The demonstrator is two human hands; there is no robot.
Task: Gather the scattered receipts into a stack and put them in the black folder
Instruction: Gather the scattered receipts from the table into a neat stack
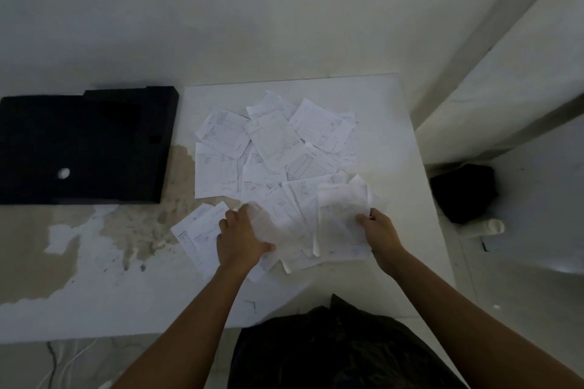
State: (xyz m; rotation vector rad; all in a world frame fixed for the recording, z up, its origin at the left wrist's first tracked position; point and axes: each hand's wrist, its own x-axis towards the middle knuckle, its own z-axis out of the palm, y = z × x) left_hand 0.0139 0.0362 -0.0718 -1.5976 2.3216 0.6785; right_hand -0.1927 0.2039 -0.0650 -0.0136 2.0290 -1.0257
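Several white receipts (278, 145) lie scattered and overlapping on the white table (392, 123). My right hand (377, 234) grips the right edge of a crumpled receipt (339, 224) at the near side of the pile. My left hand (241, 240) pinches a blurred receipt (278, 230) beside it, with two more receipts (196, 234) lying just to its left. The black folder (82, 145) lies shut and flat at the table's far left, apart from both hands.
The tabletop's left part has worn, peeling patches (132, 230). A dark bundle (463, 193) and a white tube (486, 227) sit on the floor to the right. The wall stands close behind the table. Cables (60, 360) hang below the front edge.
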